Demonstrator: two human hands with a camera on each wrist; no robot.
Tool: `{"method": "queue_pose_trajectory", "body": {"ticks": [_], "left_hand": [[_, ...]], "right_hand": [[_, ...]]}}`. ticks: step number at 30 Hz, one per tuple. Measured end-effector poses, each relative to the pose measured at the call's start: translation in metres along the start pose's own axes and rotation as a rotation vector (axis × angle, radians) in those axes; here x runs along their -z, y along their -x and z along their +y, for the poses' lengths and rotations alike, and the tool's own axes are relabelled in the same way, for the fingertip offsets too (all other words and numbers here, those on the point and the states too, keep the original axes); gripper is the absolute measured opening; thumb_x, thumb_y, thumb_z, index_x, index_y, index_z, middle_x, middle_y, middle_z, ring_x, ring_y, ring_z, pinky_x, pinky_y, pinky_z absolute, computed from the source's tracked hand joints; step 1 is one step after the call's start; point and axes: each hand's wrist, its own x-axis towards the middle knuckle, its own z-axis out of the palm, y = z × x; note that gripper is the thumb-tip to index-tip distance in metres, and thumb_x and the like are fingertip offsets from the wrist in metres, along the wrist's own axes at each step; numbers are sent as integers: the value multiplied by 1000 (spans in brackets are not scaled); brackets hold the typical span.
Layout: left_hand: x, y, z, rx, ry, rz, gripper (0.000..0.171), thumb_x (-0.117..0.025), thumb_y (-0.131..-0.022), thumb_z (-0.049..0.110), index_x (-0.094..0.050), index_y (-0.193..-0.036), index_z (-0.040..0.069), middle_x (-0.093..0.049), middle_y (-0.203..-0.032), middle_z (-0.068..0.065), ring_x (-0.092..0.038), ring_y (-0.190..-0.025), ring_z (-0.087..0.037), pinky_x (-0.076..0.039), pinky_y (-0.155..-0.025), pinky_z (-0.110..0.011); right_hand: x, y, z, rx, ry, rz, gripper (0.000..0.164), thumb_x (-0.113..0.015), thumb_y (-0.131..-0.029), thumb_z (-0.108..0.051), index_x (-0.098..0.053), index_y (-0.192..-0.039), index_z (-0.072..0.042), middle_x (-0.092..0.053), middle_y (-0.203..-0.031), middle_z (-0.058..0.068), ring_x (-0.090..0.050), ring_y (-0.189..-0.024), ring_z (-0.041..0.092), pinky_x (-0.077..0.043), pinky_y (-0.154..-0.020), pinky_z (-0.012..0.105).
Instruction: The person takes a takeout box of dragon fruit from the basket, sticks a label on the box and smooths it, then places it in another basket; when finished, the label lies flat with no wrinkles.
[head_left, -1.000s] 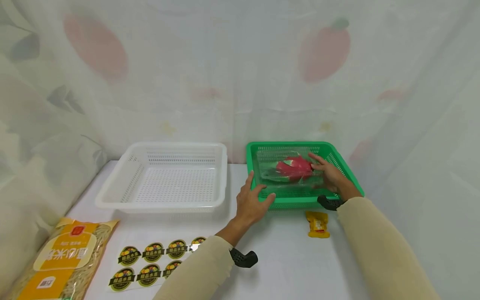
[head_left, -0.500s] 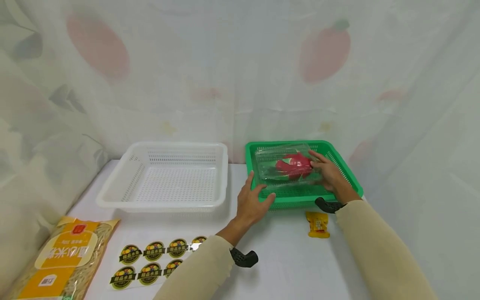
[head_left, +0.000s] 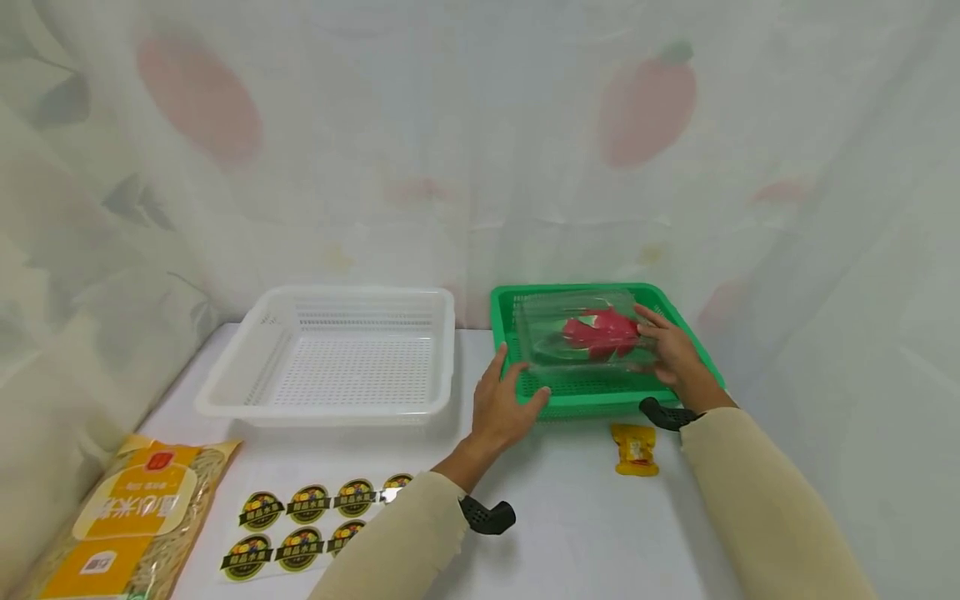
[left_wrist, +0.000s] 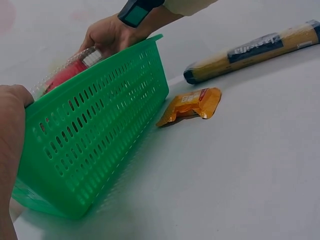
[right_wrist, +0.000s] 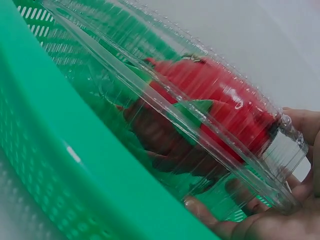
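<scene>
A clear plastic clamshell box (head_left: 547, 342) with a red dragon fruit (head_left: 602, 332) inside is in the green basket (head_left: 585, 402), at the right of the table. My right hand (head_left: 675, 354) holds the box by its right end, with fingers and thumb on either side of it in the right wrist view. At the basket's front left corner, my left hand (head_left: 501, 408) rests by the rim with its fingers spread and loosely extended. The left wrist view shows part of that hand (left_wrist: 11, 130) right at the rim.
A white basket (head_left: 322, 410) stands to the left. In front lie a small yellow packet (head_left: 636, 450), a sheet of round fruit stickers (head_left: 303, 547) and a noodle bag (head_left: 135, 517). A long packet with a dark label (left_wrist: 255, 50) appears in the left wrist view.
The clamshell box tilted in my right hand, then shifted a little to the right with the dragon fruit inside. My left hand has stayed at the basket's corner.
</scene>
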Motion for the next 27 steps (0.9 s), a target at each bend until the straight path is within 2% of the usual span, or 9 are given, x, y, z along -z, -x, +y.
{"method": "queue_pose_trajectory", "body": {"ticks": [4,10,14,20,27], "left_hand": [[0,-2,-2,-2,10,10,57,-58,-90,49,-55,-133,12,-18,-158,-6,-23,-140,-27,-20,-109,-53],[-1,-4,-3,6,7,0,60,-57,-90,50,-54,-134,10,-16,-159,-4,-21,-141,-27,-17,-110,-54],[-2,-5,-3,15,8,-15,60,-57,-90,50,-54,-135,11,-15,-159,-3,-21,-141,-27,-17,-110,-52],[-3,-7,-2,5,10,-19,58,-59,-90,47,-54,-134,10,-16,-159,-4,-21,-141,-27,-18,-110,-53],[-2,-9,0,2,-9,-43,61,-57,-91,49,-52,-136,8,-15,-159,-5,-20,-141,-29,-19,-109,-53]], "right_hand": [[4,1,0,12,-26,-12,53,-39,-106,-22,-20,-156,-24,-7,-160,7,-13,-141,39,-34,-95,64],[7,2,1,5,-136,22,55,-43,-105,-22,-21,-155,-26,-8,-161,2,-9,-142,38,-22,-101,68],[8,4,-1,1,-184,43,55,-44,-104,-21,-24,-155,-27,-13,-160,0,-12,-142,37,-20,-101,68],[8,11,-9,-2,-223,93,53,-45,-104,-21,-29,-153,-27,-20,-157,1,-26,-135,33,-20,-101,68],[5,25,-20,-3,-251,128,53,-49,-102,-22,-31,-153,-28,-17,-156,0,-30,-131,30,-17,-102,69]]}}
